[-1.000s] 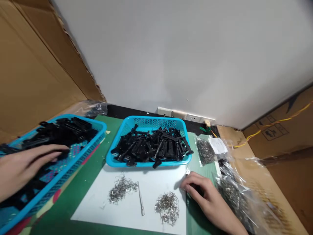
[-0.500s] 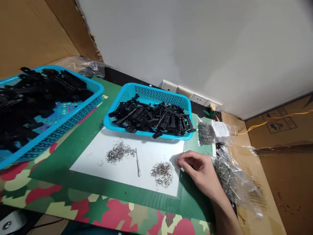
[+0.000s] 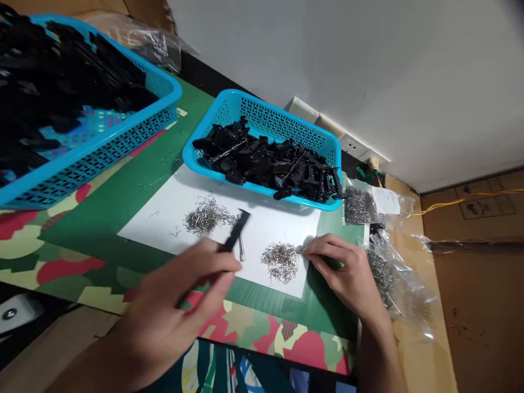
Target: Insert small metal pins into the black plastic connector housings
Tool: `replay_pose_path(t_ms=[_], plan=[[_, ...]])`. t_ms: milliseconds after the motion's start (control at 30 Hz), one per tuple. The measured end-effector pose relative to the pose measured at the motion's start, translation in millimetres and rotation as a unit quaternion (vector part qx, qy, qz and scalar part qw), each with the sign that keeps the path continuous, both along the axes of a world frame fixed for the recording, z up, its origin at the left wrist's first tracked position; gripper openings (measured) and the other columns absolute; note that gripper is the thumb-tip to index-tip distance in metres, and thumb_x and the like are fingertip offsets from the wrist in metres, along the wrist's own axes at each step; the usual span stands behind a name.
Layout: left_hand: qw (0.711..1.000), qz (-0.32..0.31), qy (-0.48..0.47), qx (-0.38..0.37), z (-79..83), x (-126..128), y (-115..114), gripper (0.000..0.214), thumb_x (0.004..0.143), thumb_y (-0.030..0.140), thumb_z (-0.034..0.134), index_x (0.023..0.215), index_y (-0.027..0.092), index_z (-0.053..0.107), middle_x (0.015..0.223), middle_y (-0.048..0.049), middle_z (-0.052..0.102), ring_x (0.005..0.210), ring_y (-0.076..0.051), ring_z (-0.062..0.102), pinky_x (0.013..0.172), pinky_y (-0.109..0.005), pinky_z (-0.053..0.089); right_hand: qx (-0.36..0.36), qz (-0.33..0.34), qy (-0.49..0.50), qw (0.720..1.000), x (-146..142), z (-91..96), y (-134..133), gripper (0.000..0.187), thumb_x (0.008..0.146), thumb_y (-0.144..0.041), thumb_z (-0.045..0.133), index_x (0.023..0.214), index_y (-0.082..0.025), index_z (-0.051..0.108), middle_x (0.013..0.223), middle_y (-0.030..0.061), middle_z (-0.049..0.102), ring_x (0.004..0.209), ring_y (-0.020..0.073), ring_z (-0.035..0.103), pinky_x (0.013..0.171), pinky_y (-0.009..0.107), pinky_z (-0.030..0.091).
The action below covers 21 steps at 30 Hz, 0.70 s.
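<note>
- Two blue baskets point(image 3: 282, 120) holding loose black pieces are standing on a green work surface point(image 3: 102, 218) with a patterned border point(image 3: 303, 338).
- A pale wall point(image 3: 327, 65) is rising behind; cardboard point(image 3: 483, 284) is flanking the right side.
- A white sheet point(image 3: 270, 221) is lying before the centre basket, bearing a metal rod point(image 3: 241, 245), a left wire pile point(image 3: 207, 215) and a right wire pile point(image 3: 281, 261).
- The left hand point(image 3: 176, 305), blurred, is gripping a black part point(image 3: 236, 232) between thumb and fingers above the sheet.
- Its long axis is running diagonally; the hooked free end is pointing forward and right.
- The right hand point(image 3: 341, 267) is pressing thumb and fingertips together beside the right wire pile; anything pinched there is too small to tell.
</note>
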<state>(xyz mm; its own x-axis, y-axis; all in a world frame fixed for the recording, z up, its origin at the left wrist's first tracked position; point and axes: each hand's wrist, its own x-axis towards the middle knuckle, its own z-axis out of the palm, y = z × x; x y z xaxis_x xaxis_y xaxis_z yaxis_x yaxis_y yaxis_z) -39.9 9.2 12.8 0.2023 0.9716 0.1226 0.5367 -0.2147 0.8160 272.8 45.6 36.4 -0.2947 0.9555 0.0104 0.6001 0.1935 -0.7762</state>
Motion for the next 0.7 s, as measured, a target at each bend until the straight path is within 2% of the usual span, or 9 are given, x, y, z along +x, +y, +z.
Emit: replay_pose_path(t_ms=[33,133,233,333,467,600,700], plan=[[0.998,-0.026,-0.022,0.045,4.9,17,3,0.019,0.103,0.015,0.052,0.110,0.030,0.062,0.102,-0.0018,0.066,0.090,-0.016,0.067,0.081,-0.028,0.055,0.000,0.004,-0.008,1.000,1,0.1,0,0.022,0.101,-0.018,0.063,0.104,-0.027,0.083,0.102,0.0053,0.076,0.095,0.0206,0.074,0.084,0.035,0.058],[0.993,-0.081,-0.038,0.072,12.2,41,4,0.027,0.102,0.007,0.049,0.112,0.028,0.061,0.097,-0.0006,0.065,0.084,-0.013,0.066,0.080,-0.023,0.052,-0.006,0.009,-0.026,1.000,2,-0.3,-1,0.026,0.103,-0.019,0.060,0.111,-0.029,0.083,0.106,0.0054,0.076,0.098,0.0213,0.074,0.086,0.037,0.059],[0.995,-0.080,-0.037,0.056,11.7,38,3,0.025,0.102,0.008,0.049,0.110,0.028,0.062,0.094,-0.0002,0.064,0.078,-0.012,0.063,0.072,-0.022,0.050,-0.004,-0.019,-0.037,0.999,4,-0.2,-2,0.024,0.101,-0.021,0.063,0.117,-0.029,0.080,0.102,0.0044,0.078,0.092,0.0211,0.074,0.084,0.038,0.060],[0.996,-0.074,-0.044,0.032,12.0,32,7,0.021,0.103,0.011,0.048,0.108,0.027,0.062,0.090,0.0000,0.061,0.071,-0.012,0.058,0.064,-0.023,0.047,0.007,-0.069,-0.018,0.997,5,1.4,-3,0.014,0.096,-0.024,0.070,0.107,-0.025,0.078,0.093,0.0034,0.077,0.083,0.0196,0.072,0.077,0.037,0.060],[0.992,-0.107,-0.058,0.020,16.2,31,10,0.022,0.106,0.015,0.045,0.103,0.023,0.065,0.089,-0.0016,0.057,0.076,-0.014,0.057,0.074,-0.025,0.050,-0.010,-0.093,0.104,0.990,0,5.0,-7,0.001,0.091,-0.024,0.077,0.091,-0.023,0.077,0.087,0.0030,0.077,0.080,0.0183,0.073,0.074,0.033,0.062],[0.987,-0.153,-0.054,0.009,17.9,31,12,0.023,0.108,0.018,0.044,0.107,0.022,0.066,0.093,-0.0028,0.058,0.081,-0.014,0.059,0.079,-0.025,0.051,-0.047,-0.074,0.232,0.969,-21,6.3,-14,0.011,0.083,-0.019,0.086,0.091,-0.022,0.080,0.082,0.0022,0.079,0.074,0.0163,0.074,0.070,0.029,0.063],[0.983,-0.175,-0.053,0.009,17.0,32,12,0.018,0.108,0.019,0.049,0.111,0.024,0.066,0.096,-0.0023,0.059,0.085,-0.014,0.061,0.079,-0.024,0.051,-0.065,-0.061,0.288,0.954,-39,5.4,-19,0.011,0.082,-0.017,0.087,0.089,-0.022,0.080,0.082,0.0023,0.080,0.073,0.0155,0.074,0.069,0.027,0.063]])
